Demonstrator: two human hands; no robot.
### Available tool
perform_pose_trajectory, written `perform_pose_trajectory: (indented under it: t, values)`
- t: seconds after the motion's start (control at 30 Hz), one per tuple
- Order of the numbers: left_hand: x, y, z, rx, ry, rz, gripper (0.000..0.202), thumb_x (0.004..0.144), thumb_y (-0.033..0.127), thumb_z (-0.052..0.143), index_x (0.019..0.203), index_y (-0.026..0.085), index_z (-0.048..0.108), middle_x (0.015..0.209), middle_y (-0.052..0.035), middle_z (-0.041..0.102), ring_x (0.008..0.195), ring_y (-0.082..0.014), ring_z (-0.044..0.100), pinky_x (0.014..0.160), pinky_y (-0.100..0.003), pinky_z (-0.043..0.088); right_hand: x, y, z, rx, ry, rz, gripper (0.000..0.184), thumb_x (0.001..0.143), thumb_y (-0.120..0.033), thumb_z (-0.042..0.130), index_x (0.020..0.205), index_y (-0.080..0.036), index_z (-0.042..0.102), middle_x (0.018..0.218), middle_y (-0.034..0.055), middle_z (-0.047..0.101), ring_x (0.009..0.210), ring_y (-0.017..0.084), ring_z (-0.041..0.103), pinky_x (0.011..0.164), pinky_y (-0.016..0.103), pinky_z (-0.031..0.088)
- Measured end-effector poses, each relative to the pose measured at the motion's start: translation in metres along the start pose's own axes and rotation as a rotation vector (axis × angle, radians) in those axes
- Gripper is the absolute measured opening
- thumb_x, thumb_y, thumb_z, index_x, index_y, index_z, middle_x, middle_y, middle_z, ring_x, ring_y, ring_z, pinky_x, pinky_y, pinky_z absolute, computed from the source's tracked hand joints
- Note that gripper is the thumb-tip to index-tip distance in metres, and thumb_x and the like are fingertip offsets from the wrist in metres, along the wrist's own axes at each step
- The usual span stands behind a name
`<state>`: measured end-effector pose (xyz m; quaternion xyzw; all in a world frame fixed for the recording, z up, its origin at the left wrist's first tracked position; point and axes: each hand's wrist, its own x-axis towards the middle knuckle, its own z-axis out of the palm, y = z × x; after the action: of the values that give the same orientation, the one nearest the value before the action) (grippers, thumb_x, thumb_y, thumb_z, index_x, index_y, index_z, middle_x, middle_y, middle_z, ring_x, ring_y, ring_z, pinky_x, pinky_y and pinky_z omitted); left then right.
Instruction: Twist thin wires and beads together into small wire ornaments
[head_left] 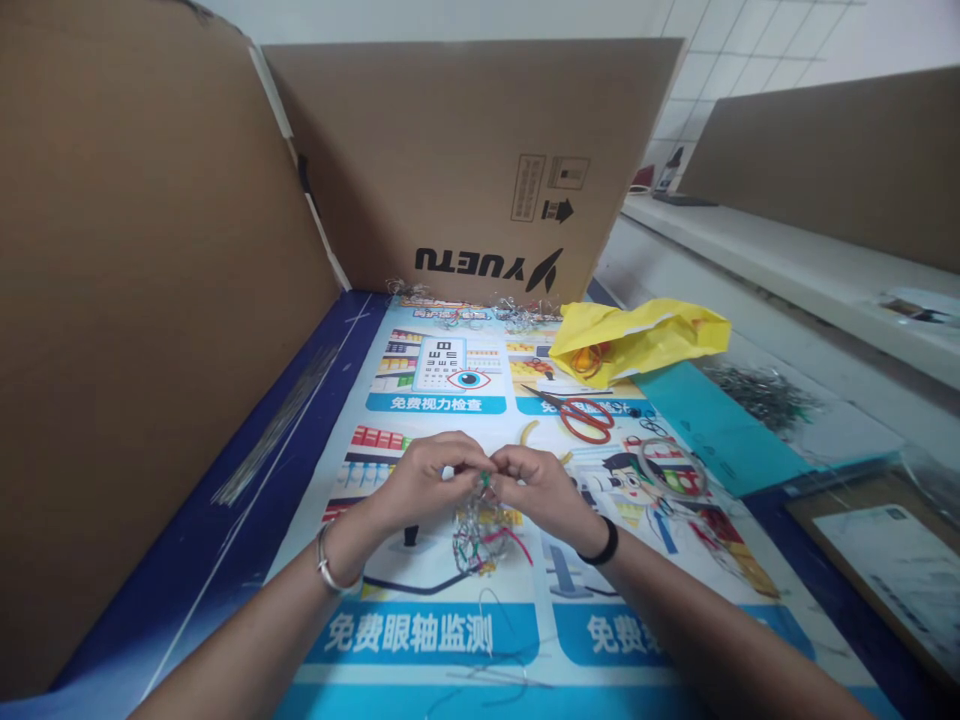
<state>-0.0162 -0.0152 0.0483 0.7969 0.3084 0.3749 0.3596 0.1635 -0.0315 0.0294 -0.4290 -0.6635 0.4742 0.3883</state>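
Observation:
Over the middle of a printed poster sheet, my left hand and my right hand meet with thumbs and fingers pinched together. Both grip the top of a silvery wire piece, bent into loops, which hangs below the fingertips. Green bits show near its top, and a pink strand sticks out to the right. The exact spot between the fingertips is too small to make out. Loose thin wires lie on the poster closer to me.
Scissors with red handles lie beyond my right hand, near a yellow bag and a wire coil. Straight wires lie at left. Cardboard walls stand behind and left. A wire heap sits at right.

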Motion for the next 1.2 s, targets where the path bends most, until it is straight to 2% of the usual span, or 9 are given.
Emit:
perform_pose_trajectory:
  t: [0.17, 0.27, 0.47, 0.63, 0.73, 0.83, 0.9, 1.0, 1.2]
  values:
    - [0.000, 0.002, -0.001, 0.038, -0.049, 0.047, 0.017, 0.079, 0.012, 0.052, 0.082, 0.019, 0.067, 0.080, -0.0055, 0.066, 0.077, -0.0148, 0.059, 0.072, -0.027, 0.045, -0.001, 0.008, 0.003, 0.055, -0.028, 0.025, 0.006, 0.070, -0.016, 0.055, 0.072, -0.018, 0.060, 0.057, -0.0031, 0.058, 0.052, 0.010, 0.053, 0.048, 0.020, 0.042]
    - [0.001, 0.000, -0.005, 0.045, -0.069, 0.050, 0.015, 0.084, 0.016, 0.048, 0.080, 0.018, 0.063, 0.080, -0.0048, 0.062, 0.078, -0.0146, 0.056, 0.073, -0.026, 0.043, -0.001, 0.005, 0.000, 0.055, -0.028, 0.011, 0.007, 0.069, -0.015, 0.053, 0.070, -0.018, 0.059, 0.058, -0.0028, 0.057, 0.053, 0.010, 0.052, 0.050, 0.021, 0.041]
    - [0.005, -0.006, -0.015, 0.062, -0.019, -0.076, 0.013, 0.084, 0.021, 0.049, 0.073, 0.017, 0.055, 0.074, -0.0019, 0.055, 0.074, -0.0140, 0.050, 0.070, -0.026, 0.039, 0.001, -0.011, -0.013, -0.132, -0.011, -0.064, 0.008, 0.064, -0.012, 0.050, 0.060, -0.017, 0.055, 0.055, -0.0038, 0.050, 0.053, 0.009, 0.044, 0.051, 0.020, 0.035]
    - [0.003, -0.002, -0.012, -0.300, -0.108, -0.222, 0.009, 0.082, 0.025, 0.052, 0.079, 0.016, 0.054, 0.087, -0.0043, 0.059, 0.078, -0.0135, 0.054, 0.070, -0.026, 0.041, 0.005, -0.005, -0.012, -0.171, -0.002, -0.048, 0.008, 0.065, -0.012, 0.049, 0.061, -0.017, 0.054, 0.053, -0.0047, 0.047, 0.051, 0.008, 0.042, 0.050, 0.020, 0.033]
    - [0.001, -0.001, -0.006, -0.446, -0.164, -0.298, 0.010, 0.081, 0.025, 0.054, 0.079, 0.015, 0.053, 0.086, -0.0042, 0.061, 0.064, -0.0091, 0.051, 0.059, -0.022, 0.039, 0.007, 0.003, -0.010, -0.243, 0.032, -0.071, 0.010, 0.064, -0.010, 0.048, 0.060, -0.017, 0.054, 0.053, -0.0047, 0.048, 0.051, 0.008, 0.042, 0.050, 0.019, 0.032]
    - [0.000, -0.002, 0.001, -0.464, -0.110, -0.388, 0.012, 0.081, 0.026, 0.054, 0.079, 0.015, 0.053, 0.071, 0.0003, 0.058, 0.051, -0.0057, 0.042, 0.050, -0.020, 0.033, 0.007, 0.006, -0.009, -0.293, 0.050, -0.125, 0.011, 0.064, -0.008, 0.046, 0.059, -0.017, 0.052, 0.052, -0.0051, 0.047, 0.050, 0.008, 0.041, 0.048, 0.018, 0.030]
    - [0.000, -0.003, 0.005, -0.469, -0.052, -0.417, 0.014, 0.080, 0.029, 0.055, 0.076, 0.016, 0.050, 0.065, 0.0018, 0.056, 0.050, -0.0059, 0.043, 0.050, -0.020, 0.033, 0.005, 0.007, -0.008, -0.334, 0.056, -0.175, 0.012, 0.063, -0.007, 0.045, 0.057, -0.017, 0.050, 0.051, -0.0054, 0.045, 0.049, 0.008, 0.040, 0.048, 0.018, 0.029]
    - [0.000, -0.003, 0.009, -0.468, -0.019, -0.436, 0.017, 0.080, 0.031, 0.054, 0.073, 0.016, 0.048, 0.063, 0.0020, 0.057, 0.049, -0.0065, 0.045, 0.049, -0.020, 0.035, 0.003, 0.006, -0.005, -0.388, 0.061, -0.250, 0.013, 0.062, -0.007, 0.044, 0.055, -0.017, 0.047, 0.052, -0.0049, 0.045, 0.049, 0.008, 0.039, 0.048, 0.019, 0.028]
    - [0.000, -0.008, 0.014, -0.359, 0.015, -0.426, 0.012, 0.080, 0.024, 0.053, 0.071, 0.016, 0.049, 0.064, 0.0010, 0.059, 0.056, -0.0088, 0.050, 0.054, -0.021, 0.038, 0.002, 0.009, 0.000, -0.438, 0.005, -0.343, 0.015, 0.060, -0.005, 0.043, 0.053, -0.018, 0.041, 0.053, -0.0043, 0.046, 0.051, 0.008, 0.042, 0.051, 0.020, 0.029]
